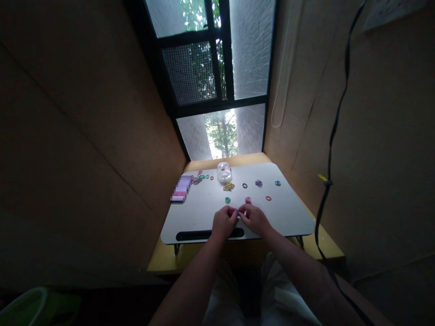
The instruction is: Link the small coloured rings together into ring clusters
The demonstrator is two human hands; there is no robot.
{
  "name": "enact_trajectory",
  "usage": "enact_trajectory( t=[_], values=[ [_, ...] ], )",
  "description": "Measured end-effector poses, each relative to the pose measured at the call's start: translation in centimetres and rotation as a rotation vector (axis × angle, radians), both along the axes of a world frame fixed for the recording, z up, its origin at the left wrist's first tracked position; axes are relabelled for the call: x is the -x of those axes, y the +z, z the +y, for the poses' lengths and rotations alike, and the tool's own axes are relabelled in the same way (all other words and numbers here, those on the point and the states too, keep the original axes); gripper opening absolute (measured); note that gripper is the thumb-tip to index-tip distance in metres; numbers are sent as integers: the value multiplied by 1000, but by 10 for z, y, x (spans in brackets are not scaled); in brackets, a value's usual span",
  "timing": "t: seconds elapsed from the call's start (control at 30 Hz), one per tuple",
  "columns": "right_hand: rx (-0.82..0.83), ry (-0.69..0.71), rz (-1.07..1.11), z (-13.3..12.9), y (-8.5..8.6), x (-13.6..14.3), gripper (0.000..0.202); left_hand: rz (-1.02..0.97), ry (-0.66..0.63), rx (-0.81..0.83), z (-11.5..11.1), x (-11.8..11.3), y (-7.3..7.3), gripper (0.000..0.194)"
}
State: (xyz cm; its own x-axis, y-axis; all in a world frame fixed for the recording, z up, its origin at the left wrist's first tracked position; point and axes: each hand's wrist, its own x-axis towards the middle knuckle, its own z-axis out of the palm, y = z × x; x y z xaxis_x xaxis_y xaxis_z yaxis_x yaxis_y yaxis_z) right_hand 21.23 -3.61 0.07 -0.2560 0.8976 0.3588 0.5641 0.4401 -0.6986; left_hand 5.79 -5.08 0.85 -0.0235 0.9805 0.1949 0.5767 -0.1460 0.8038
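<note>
My left hand (224, 221) and my right hand (253, 218) meet above the front of a white lap table (200, 213). Fingertips of both hands are pinched together around something small and greyish, too small to make out. Just beyond them lie a green ring-shaped band (227, 200) and a pink band (248, 199), like small hair ties. A red band (268, 198) sits to the right. Farther back are a pile of yellow bands (229, 186), a dark band (245, 185), a purple cluster (258, 183) and a blue band (277, 183).
A clear plastic jar (224, 173) stands at the table's back, with mixed coloured bands (199, 178) to its left. A phone (181, 189) lies at the left edge. A black slot (193, 235) runs along the front. A black strap (329, 158) hangs at right.
</note>
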Motion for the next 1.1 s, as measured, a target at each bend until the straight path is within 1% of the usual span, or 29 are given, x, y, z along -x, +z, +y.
enact_trajectory(
  t=[0.17, 0.47, 0.7, 1.1],
  values=[
    [-3, -26, -19, 0, 1, 0, 13, 62, -26, -4, -3, -1, 4, 23],
    [-9, -42, -22, -1, -1, 1, 9, 104, -66, -38, -3, 1, -1, 20],
    [-21, -38, -11, 1, -3, 1, 7, 129, -63, -40, -5, 0, 3, 18],
    [-22, -44, -54, 0, -3, 1, 4, 111, -136, -54, -5, 4, 1, 16]
  ],
)
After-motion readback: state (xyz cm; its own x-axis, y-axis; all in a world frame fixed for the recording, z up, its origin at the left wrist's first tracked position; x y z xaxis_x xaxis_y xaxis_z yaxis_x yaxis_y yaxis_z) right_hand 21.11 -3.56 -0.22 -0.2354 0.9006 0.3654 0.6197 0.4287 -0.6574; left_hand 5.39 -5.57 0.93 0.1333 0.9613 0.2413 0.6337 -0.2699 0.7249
